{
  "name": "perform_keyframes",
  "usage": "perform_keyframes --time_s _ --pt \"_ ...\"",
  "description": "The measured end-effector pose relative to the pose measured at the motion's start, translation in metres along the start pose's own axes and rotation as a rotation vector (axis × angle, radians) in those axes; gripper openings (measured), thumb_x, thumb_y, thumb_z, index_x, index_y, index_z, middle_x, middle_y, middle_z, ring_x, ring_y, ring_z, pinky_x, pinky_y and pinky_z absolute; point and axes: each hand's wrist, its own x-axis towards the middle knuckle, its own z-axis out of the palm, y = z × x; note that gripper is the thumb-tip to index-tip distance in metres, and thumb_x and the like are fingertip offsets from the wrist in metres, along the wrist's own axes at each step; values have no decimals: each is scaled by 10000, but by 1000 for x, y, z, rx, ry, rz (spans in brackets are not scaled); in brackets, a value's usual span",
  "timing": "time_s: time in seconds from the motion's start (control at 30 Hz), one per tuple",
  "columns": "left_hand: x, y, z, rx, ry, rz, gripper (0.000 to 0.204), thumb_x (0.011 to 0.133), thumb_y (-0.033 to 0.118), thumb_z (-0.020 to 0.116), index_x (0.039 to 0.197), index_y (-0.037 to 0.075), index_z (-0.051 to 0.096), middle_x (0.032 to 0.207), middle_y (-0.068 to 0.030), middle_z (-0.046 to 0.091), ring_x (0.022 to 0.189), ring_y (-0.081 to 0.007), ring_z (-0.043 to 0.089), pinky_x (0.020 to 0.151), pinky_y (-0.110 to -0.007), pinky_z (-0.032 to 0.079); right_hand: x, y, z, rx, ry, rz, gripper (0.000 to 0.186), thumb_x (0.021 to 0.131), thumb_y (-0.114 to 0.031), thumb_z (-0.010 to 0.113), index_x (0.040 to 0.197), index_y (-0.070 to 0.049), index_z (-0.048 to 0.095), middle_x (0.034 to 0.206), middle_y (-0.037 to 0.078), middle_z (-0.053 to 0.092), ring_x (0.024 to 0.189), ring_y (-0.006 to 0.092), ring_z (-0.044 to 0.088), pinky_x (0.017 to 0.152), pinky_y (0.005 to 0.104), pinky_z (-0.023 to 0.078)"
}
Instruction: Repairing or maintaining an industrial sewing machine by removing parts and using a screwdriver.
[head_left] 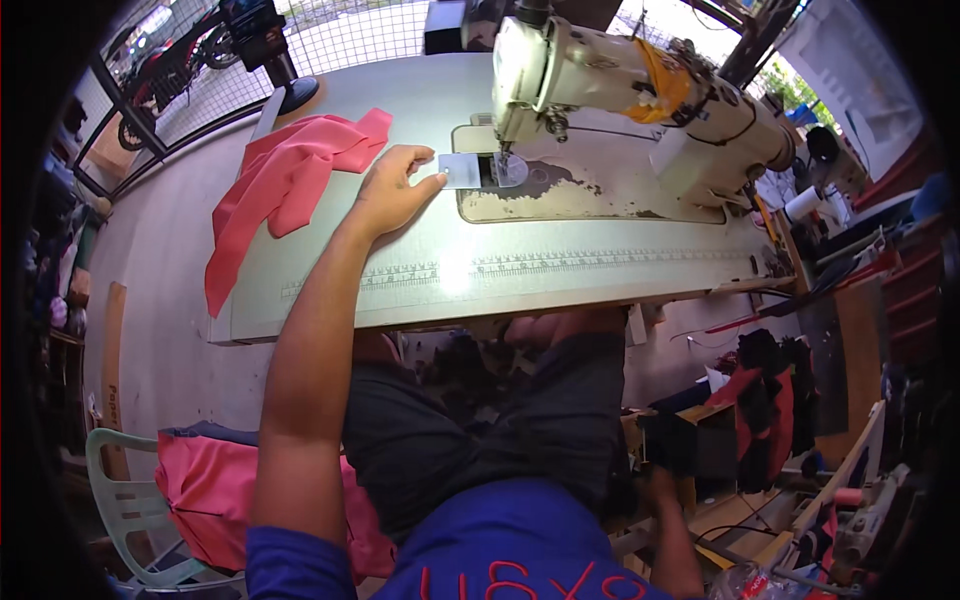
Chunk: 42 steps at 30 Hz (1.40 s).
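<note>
My left hand (395, 190) reaches over the sewing table, with thumb and fingertips at the left edge of a shiny metal slide plate (461, 171). A dark gap (487, 171) shows between this plate and the needle area of the sewing machine (590, 85). The presser foot (505, 165) stands just right of the gap. Low on my right side, my right hand (657, 488) is beside a dark box-like piece (668, 445) near an open wooden drawer. Its fingers are hidden there.
Coral-pink fabric (290, 175) lies on the table's left part. A printed ruler strip (540, 263) runs along the front. More pink fabric (210, 490) hangs over a pale green plastic chair (105, 480). Wooden boards and tools (840, 480) crowd the lower right.
</note>
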Motion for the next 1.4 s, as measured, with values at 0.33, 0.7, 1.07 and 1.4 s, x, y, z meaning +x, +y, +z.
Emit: perform_keyframes --time_s 0.33,0.7,1.07,1.4 --pt "18 18 -17 -190 -146 -188 382 900 226 655 1176 -33 607 1029 -77 610 934 -136 555 868 -265 450 -136 -202 -237 13 7 -113 363 798 -225 641 1046 32 579 922 255 655 874 396 658 760 424 514" --pt "76 2 -31 -479 -11 -97 341 1012 283 479 1176 13 608 1064 -78 665 932 -157 607 843 -287 474 -209 -498 -436 -583 688 -1264 396 586 -148 749 962 -65 658 795 115 641 707 286 639 652 383 490" --pt "70 -14 -7 -511 279 312 323 982 224 484 1220 15 549 1117 -167 623 1071 -283 591 921 -362 458 -97 -724 -409 -1567 409 -790 203 766 -112 638 927 -18 720 943 145 702 940 288 675 786 378 551" --pt "57 8 13 -388 -93 323 206 930 149 574 1095 26 594 1072 -189 623 1031 -376 584 866 -440 465 -4 -730 -380 -1720 -116 -611 278 763 -161 628 1001 -56 727 1002 159 686 948 300 642 815 401 495"
